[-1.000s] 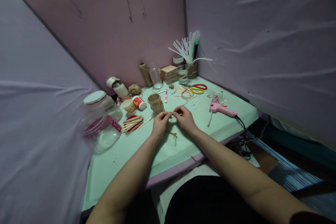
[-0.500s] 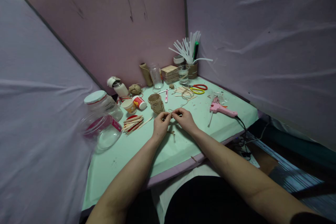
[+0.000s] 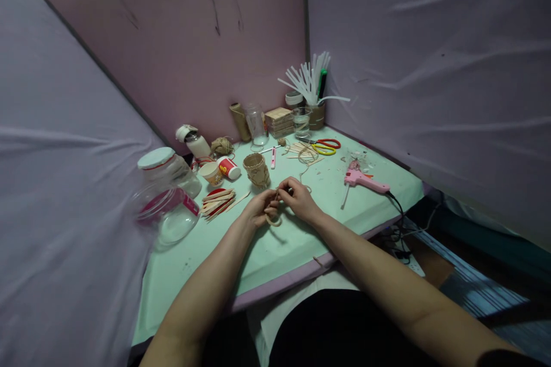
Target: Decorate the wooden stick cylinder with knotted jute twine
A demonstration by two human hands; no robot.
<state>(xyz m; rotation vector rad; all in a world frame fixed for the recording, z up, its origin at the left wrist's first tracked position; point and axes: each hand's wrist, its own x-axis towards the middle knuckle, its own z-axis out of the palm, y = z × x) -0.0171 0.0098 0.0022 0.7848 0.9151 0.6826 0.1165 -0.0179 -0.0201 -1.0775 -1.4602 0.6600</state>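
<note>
A thin piece of brown twine (image 3: pixel 272 222) was held between the two hands, above the tabletop (image 3: pixel 206 261) and back from the middle of its front edge. The left hand (image 3: pixel 259 209) had its fingers curled around it, a loop hanging beneath; the fingers of the right hand (image 3: pixel 299 199) were pinched on it. The fingers hid the point where both grips met, and the twine's ends could not be made out.

A thin strand showed beyond the right hand, near a loose coil (image 3: pixel 307 153) lying on wooden sticks (image 3: pixel 297 152). Just beyond the left hand stood a brown cup (image 3: pixel 257 170), its surface pattern too small to tell.

To its left, a red and white paper cup (image 3: pixel 229 168) lay tipped, its yellow lettering not surely readable. Toward the left edge, a clear jar (image 3: pixel 178 223) carried a pink label with illegible marks; its outline blurred against the purple cloth (image 3: pixel 73 212).

Scissors (image 3: pixel 321 144) lay toward the far corner, blades partly hidden. Near the right corner lay a pink glue gun (image 3: pixel 361 179), its black cord (image 3: pixel 400 209) dropping over the edge into shadow.
</note>
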